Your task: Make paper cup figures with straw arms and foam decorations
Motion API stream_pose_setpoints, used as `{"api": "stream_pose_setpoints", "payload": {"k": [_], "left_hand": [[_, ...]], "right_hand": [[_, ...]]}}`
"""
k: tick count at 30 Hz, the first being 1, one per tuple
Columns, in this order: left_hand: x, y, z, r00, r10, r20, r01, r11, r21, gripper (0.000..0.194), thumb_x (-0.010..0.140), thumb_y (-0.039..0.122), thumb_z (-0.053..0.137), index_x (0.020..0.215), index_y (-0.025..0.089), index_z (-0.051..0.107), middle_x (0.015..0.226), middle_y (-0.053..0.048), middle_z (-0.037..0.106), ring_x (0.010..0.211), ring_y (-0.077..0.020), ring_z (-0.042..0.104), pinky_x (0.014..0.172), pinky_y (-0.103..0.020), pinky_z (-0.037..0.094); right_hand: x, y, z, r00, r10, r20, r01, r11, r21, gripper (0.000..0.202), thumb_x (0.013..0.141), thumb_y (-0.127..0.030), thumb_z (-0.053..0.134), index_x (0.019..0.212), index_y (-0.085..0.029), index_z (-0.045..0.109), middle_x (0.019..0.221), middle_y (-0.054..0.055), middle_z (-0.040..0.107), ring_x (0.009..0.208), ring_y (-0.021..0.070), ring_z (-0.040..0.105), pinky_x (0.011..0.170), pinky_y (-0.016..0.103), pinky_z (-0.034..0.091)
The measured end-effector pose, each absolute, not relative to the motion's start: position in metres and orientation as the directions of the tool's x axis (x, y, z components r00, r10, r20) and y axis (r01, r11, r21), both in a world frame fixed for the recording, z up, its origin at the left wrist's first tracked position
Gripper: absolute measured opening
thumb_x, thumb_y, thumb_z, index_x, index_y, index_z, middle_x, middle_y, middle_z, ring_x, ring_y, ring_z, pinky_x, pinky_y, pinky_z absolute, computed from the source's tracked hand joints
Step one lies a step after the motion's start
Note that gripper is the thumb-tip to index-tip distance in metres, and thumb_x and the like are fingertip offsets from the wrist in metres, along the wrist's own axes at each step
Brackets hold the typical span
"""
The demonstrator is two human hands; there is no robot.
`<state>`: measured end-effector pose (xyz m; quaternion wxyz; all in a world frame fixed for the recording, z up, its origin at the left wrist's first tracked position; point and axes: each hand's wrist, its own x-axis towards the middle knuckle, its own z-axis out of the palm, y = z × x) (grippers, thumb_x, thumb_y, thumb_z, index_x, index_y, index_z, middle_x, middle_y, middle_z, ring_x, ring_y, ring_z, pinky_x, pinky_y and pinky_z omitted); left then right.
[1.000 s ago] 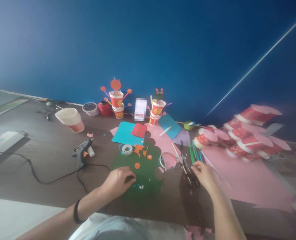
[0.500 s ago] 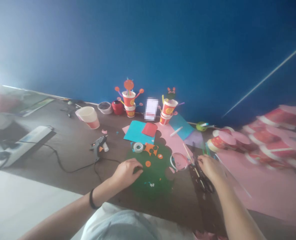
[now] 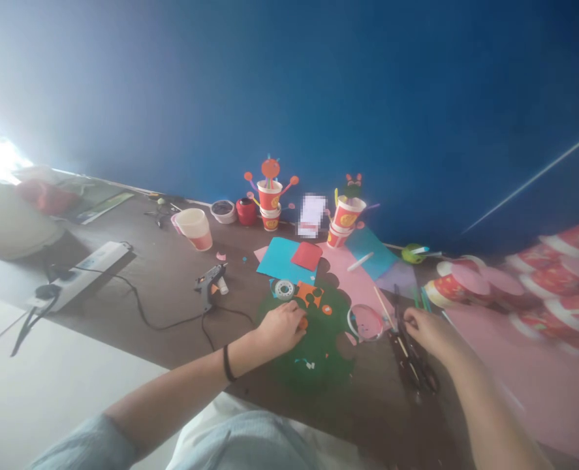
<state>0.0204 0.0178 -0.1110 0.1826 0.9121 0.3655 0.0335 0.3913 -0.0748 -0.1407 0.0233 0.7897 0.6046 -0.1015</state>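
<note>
My left hand (image 3: 282, 326) reaches over the green paper (image 3: 326, 365), its finger and thumb closed at a small orange paper circle (image 3: 304, 323). Just above are a white tape roll (image 3: 284, 290) and an orange paper scrap with round holes (image 3: 309, 295). My right hand (image 3: 429, 333) is curled beside black-handled scissors (image 3: 423, 375) and a thin wooden stick (image 3: 384, 305); whatever its fingers may hold is hidden. A clear ring-shaped roll (image 3: 365, 322) lies left of that hand. A second orange circle (image 3: 327, 310) rests on the green paper.
A glue gun (image 3: 205, 287) with its cord and a power strip (image 3: 91, 274) lie left. Decorated paper cups (image 3: 270, 199) stand near the blue wall, beside another cup figure (image 3: 348, 215). Stacked red cups (image 3: 563, 287) and pink paper (image 3: 509, 365) are at right.
My left hand has moved right and slightly away from me, onto the orange circle. My right hand stays by the scissors. The whole view has shifted, so things appear further right.
</note>
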Motion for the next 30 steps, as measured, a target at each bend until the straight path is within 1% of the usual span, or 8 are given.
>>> {"api": "stream_pose_setpoints", "payload": {"k": [4, 6, 11, 14, 17, 23, 27, 30], "left_hand": [[0.03, 0.023, -0.111, 0.749, 0.646, -0.147, 0.651, -0.678, 0.34, 0.015, 0.081, 0.024, 0.053, 0.092, 0.016, 0.058, 0.101, -0.01, 0.055, 0.09, -0.0229, 0.059, 0.077, -0.032, 0.049], [0.033, 0.027, -0.111, 0.758, 0.632, -0.16, 0.643, -0.682, 0.35, 0.014, 0.081, 0.022, 0.052, 0.091, 0.015, 0.058, 0.099, -0.011, 0.055, 0.089, -0.0223, 0.06, 0.078, -0.032, 0.049], [0.035, 0.033, -0.111, 0.79, 0.596, -0.144, 0.599, -0.702, 0.386, 0.014, 0.076, 0.018, 0.055, 0.09, 0.015, 0.057, 0.096, -0.01, 0.057, 0.092, -0.0232, 0.058, 0.079, -0.031, 0.048], [0.032, 0.032, -0.111, 0.8, 0.586, -0.128, 0.58, -0.699, 0.418, 0.009, 0.079, 0.016, 0.052, 0.087, 0.016, 0.057, 0.092, -0.008, 0.058, 0.083, -0.0198, 0.059, 0.073, -0.029, 0.048], [0.027, 0.031, -0.112, 0.809, 0.577, -0.113, 0.558, -0.691, 0.459, 0.009, 0.078, 0.015, 0.053, 0.086, 0.017, 0.057, 0.089, -0.005, 0.059, 0.077, -0.0169, 0.059, 0.07, -0.026, 0.047], [0.017, 0.031, -0.116, 0.814, 0.575, -0.081, 0.525, -0.67, 0.525, 0.014, 0.078, 0.015, 0.055, 0.09, 0.017, 0.061, 0.088, -0.004, 0.06, 0.076, -0.0149, 0.059, 0.07, -0.023, 0.046], [0.012, 0.031, -0.118, 0.825, 0.56, -0.079, 0.504, -0.664, 0.552, 0.012, 0.08, 0.017, 0.054, 0.082, 0.017, 0.065, 0.086, -0.004, 0.06, 0.078, -0.0149, 0.059, 0.072, -0.023, 0.047], [0.008, 0.031, -0.118, 0.833, 0.547, -0.085, 0.492, -0.662, 0.565, 0.015, 0.081, 0.013, 0.051, 0.078, 0.016, 0.066, 0.085, -0.004, 0.06, 0.079, -0.0144, 0.06, 0.075, -0.022, 0.047]], "right_hand": [[0.399, -0.068, -0.143, 0.24, 0.943, -0.231, 0.958, -0.269, -0.101, 0.006, 0.079, -0.02, 0.053, 0.077, -0.022, 0.059, 0.071, 0.0, 0.067, 0.066, 0.0151, 0.062, 0.054, 0.022, 0.031], [0.399, -0.067, -0.144, 0.244, 0.94, -0.24, 0.957, -0.273, -0.096, 0.007, 0.078, -0.019, 0.053, 0.075, -0.021, 0.059, 0.067, 0.0, 0.065, 0.064, 0.0151, 0.061, 0.054, 0.022, 0.03], [0.391, -0.069, -0.139, 0.266, 0.934, -0.24, 0.954, -0.29, -0.073, 0.007, 0.077, -0.017, 0.052, 0.072, -0.021, 0.057, 0.065, 0.0, 0.063, 0.062, 0.0155, 0.059, 0.052, 0.022, 0.026], [0.383, -0.072, -0.133, 0.281, 0.933, -0.224, 0.951, -0.302, -0.065, 0.009, 0.077, -0.018, 0.052, 0.069, -0.021, 0.054, 0.065, 0.0, 0.062, 0.06, 0.0153, 0.058, 0.051, 0.022, 0.025], [0.377, -0.076, -0.129, 0.299, 0.933, -0.198, 0.946, -0.317, -0.068, 0.01, 0.077, -0.018, 0.051, 0.068, -0.021, 0.053, 0.066, 0.0, 0.062, 0.059, 0.0149, 0.058, 0.05, 0.022, 0.025], [0.374, -0.084, -0.129, 0.362, 0.926, -0.106, 0.925, -0.371, -0.085, 0.009, 0.076, -0.02, 0.051, 0.068, -0.021, 0.053, 0.071, 0.001, 0.064, 0.061, 0.0165, 0.059, 0.052, 0.024, 0.03], [0.364, -0.094, -0.132, 0.433, 0.901, 0.007, 0.897, -0.43, -0.099, 0.007, 0.076, -0.027, 0.05, 0.073, -0.022, 0.054, 0.077, 0.004, 0.066, 0.067, 0.0196, 0.061, 0.054, 0.026, 0.034], [0.343, -0.101, -0.131, 0.432, 0.897, 0.095, 0.895, -0.414, -0.165, 0.009, 0.075, -0.029, 0.049, 0.078, -0.022, 0.054, 0.079, 0.004, 0.067, 0.07, 0.02, 0.062, 0.059, 0.026, 0.039]]}}
